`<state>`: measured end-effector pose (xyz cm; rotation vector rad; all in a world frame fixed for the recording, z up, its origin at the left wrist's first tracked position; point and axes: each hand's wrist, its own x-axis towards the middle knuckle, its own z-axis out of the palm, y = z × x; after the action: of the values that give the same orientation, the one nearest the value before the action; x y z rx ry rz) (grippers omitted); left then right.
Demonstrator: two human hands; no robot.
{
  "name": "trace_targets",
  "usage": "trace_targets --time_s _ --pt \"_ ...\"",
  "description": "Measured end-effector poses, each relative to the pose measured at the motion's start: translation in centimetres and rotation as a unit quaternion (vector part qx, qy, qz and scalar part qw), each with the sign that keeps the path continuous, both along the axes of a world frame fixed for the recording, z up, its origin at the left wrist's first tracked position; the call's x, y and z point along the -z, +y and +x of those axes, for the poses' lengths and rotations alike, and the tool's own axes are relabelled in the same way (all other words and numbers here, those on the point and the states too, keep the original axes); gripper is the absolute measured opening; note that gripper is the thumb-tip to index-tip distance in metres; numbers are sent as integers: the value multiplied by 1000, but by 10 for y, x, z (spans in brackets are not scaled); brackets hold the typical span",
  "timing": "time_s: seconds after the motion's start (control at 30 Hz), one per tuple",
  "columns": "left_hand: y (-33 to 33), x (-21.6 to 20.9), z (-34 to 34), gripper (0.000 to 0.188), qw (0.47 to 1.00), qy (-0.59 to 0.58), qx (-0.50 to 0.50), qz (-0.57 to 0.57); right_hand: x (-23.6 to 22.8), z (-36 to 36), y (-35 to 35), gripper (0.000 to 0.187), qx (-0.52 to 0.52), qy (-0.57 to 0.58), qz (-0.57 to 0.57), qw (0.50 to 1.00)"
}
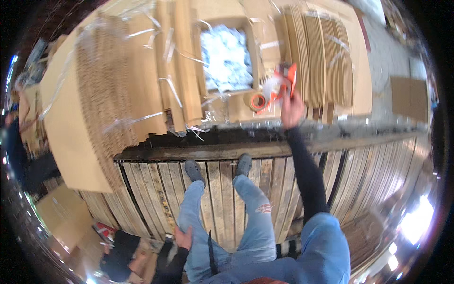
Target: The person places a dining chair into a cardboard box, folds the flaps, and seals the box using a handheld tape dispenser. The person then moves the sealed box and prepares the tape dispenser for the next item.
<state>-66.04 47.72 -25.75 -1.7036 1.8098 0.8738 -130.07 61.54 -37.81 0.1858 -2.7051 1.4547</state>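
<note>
Worn on head, L of 2; looks down, v. wide; spans nearby legs (254, 204) to cardboard stacks (312, 57) ahead

A loose blue short-sleeved top (326, 240) covers snug black sleeves (306, 177) running to the wrists; the right hand (292, 111) and left hand (183, 238) are bare. Light blue jeans (253, 194) have a ripped, reddish-patterned knee (264, 207), a narrow black strap (211, 253) and dark grey clogs (194, 169) below.

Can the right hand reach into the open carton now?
Probably yes: the right hand is near the open carton, whose top looks uncovered, though the orange tape dispenser it holds could hinder it.
</note>
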Motion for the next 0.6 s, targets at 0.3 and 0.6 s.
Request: trace_targets --time_s 0.3,0.6 --pt "14 -191 -194 67 801 553 -217 75 -251 330 -32 17 -320 -232 -30 918" --pt "-53 -238 -69 35 790 581 -197 -18 -369 383 -134 69 -536 -541 -134 635"
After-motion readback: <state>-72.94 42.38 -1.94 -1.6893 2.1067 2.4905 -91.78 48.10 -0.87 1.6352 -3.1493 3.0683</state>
